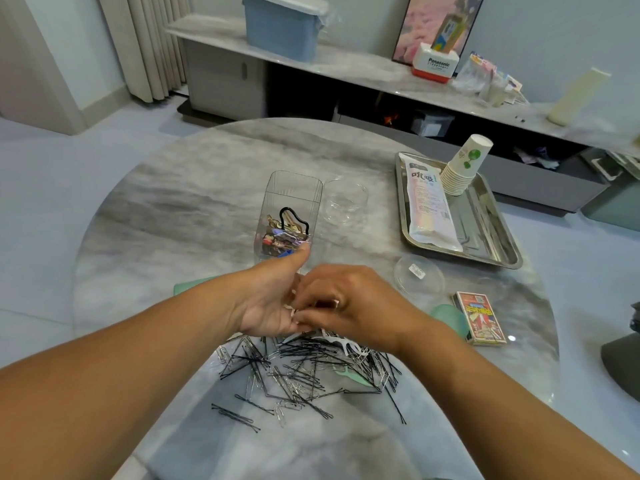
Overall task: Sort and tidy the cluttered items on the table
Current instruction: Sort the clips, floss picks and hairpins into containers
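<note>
Head view: both hands meet at the centre of the round marble worktop (173,209). The left hand (268,303) lies palm-up, thumb raised, cupping small white pieces; the right hand (349,304) curls over it, its fingertips pinching one of those white pieces. Just below, at 6 o'clock, a pile of black hairpins (304,372) mixed with silver paper clips (280,408) lies scattered. At 12 o'clock stands a clear container (291,202) holding hair clips, a clear round cup (344,200) beside it. At 2 o'clock a metal tray (498,233) carries stacked paper cups (464,168). At 3 o'clock lies a card box (481,318).
</note>
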